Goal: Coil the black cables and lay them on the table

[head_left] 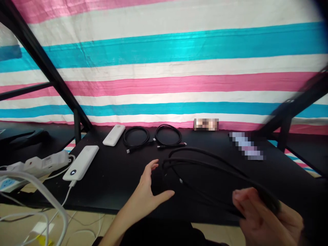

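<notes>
My right hand (266, 218) is at the lower right, its fingers closed around a long black cable (212, 162) whose loops stretch leftward over the black table (115, 177). Near the far end of those loops my left hand (147, 191) hovers open, fingers apart and thumb out, holding nothing. Two coiled black cables (136, 137) (167, 136) lie side by side at the back of the table. A white power bank (114, 135) lies left of the coils.
A second white power bank (81, 162) with a lit indicator and a white cord plugged in sits at the table's left edge. A white power strip (38, 165) and white cables lie further left. Black frame bars slant on both sides. A striped tarp hangs behind.
</notes>
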Motion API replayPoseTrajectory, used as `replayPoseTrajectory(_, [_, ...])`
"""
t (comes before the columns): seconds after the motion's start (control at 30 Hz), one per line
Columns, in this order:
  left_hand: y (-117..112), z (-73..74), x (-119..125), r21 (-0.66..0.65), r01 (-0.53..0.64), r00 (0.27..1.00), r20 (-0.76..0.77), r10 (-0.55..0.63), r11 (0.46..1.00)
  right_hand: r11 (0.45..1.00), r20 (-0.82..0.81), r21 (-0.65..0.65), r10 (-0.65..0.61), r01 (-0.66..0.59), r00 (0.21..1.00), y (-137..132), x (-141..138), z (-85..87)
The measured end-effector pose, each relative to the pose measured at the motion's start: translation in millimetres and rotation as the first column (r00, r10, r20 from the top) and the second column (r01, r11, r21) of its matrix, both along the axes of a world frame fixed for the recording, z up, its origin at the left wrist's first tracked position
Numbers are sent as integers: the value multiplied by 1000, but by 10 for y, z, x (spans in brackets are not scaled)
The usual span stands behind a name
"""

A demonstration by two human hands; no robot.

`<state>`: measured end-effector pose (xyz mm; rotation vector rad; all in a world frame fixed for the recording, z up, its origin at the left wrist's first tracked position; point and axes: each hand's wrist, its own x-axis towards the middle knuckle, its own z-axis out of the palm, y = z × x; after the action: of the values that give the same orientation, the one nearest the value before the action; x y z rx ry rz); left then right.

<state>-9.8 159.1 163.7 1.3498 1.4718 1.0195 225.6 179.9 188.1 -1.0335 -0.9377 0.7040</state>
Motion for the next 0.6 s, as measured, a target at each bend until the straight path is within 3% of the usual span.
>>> replayPoseTrajectory(0.07, [-12,-200,81,-95,-24,990,134,36,995,996,-83,87,10,-3,996,-7,-86,53])
replayPoseTrajectory(0.17, [-36,-345,218,-200,151,881,471,-40,968,976,-174,195,133,-98,976,18,-230,90])
replayPoseTrajectory(0.27, [-9,-277,377,-182,256,617,787,-16,949,953,-214,234,242,-191,946,-5,-337,52])
replayPoseTrajectory(0.33, [39,-162,477,-138,213,453,891,27,967,942,-188,237,282,-235,941,-53,-374,18])
replayPoseTrajectory(0.43, [102,2,578,-121,93,297,951,89,988,923,-161,211,357,-321,920,-102,-391,2])
replayPoseTrajectory(0.53, [98,81,594,-185,-12,237,954,183,983,912,-269,87,410,-401,872,-59,-364,-6])
replayPoseTrajectory(0.6, [68,93,563,-206,-70,292,931,218,976,893,-344,-61,401,-447,849,10,-323,-39])
